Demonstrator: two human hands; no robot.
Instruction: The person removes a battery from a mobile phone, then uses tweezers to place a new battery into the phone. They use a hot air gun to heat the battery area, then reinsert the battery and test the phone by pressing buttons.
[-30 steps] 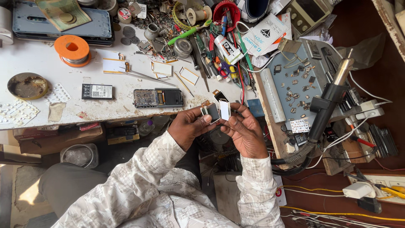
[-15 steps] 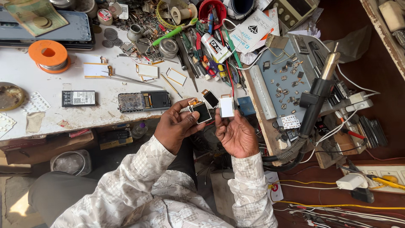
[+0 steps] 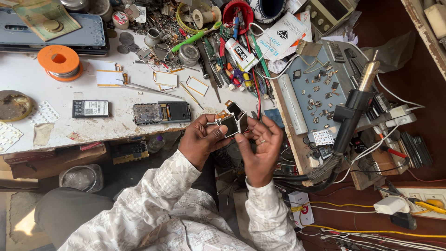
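left hand (image 3: 200,142) grip pinches small dark screen module (image 3: 229,124) | right hand (image 3: 261,149) grip open, fingers beside it

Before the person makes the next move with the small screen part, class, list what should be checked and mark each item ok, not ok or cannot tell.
1. Small display module pinched in the left hand: ok.
2. Right hand close by, fingers touching the module's edge: ok.
3. Ribbon at the module's top undamaged: cannot tell.
4. Opened phone body flat on the white bench, within reach: ok.
5. Tweezers on the bench, free to pick up: ok.
6. Hot-air wand parked away from both hands: ok; whether hot, cannot tell.
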